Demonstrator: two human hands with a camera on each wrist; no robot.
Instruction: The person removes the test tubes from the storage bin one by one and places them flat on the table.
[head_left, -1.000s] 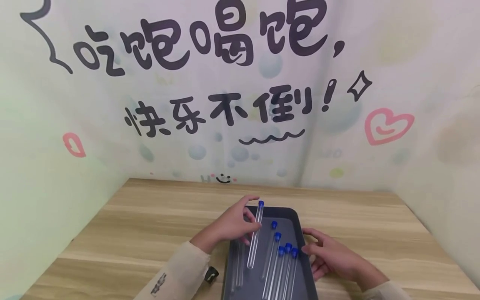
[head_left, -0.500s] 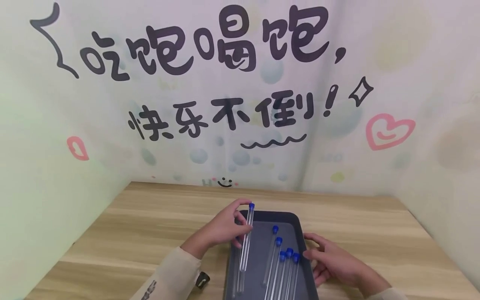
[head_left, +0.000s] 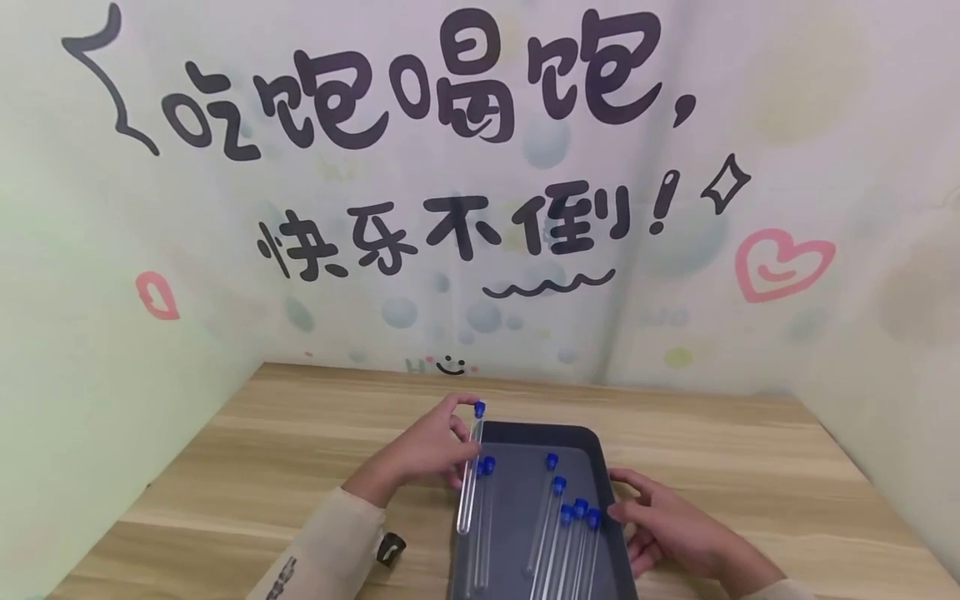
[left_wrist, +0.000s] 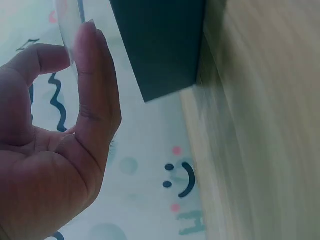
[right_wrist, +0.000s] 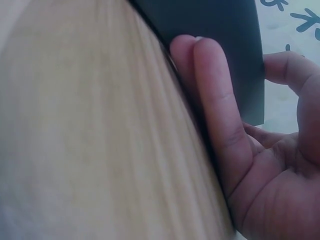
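My left hand (head_left: 431,442) pinches a clear test tube (head_left: 471,483) with a blue cap between thumb and fingers. The tube stands nearly upright over the left rim of a dark grey tray (head_left: 517,575). Inside, two more blue-capped test tubes (head_left: 483,533) lie along the left side, partly behind the held one. Several others (head_left: 570,550) lie together on the right side. My right hand (head_left: 671,525) holds the tray's right wall, thumb at the rim. In the right wrist view its fingers (right_wrist: 217,95) lie against the outer wall.
A small black clip-like object (head_left: 391,550) is beside the left sleeve. The wood-grain table (head_left: 247,467) extends to both sides of the tray. A white printed backdrop (head_left: 375,333) rises behind its far edge.
My left hand has carried the test tube leftward from over the tray's middle to its left rim. The two left tubes' caps now show. The right hand stays at the tray.
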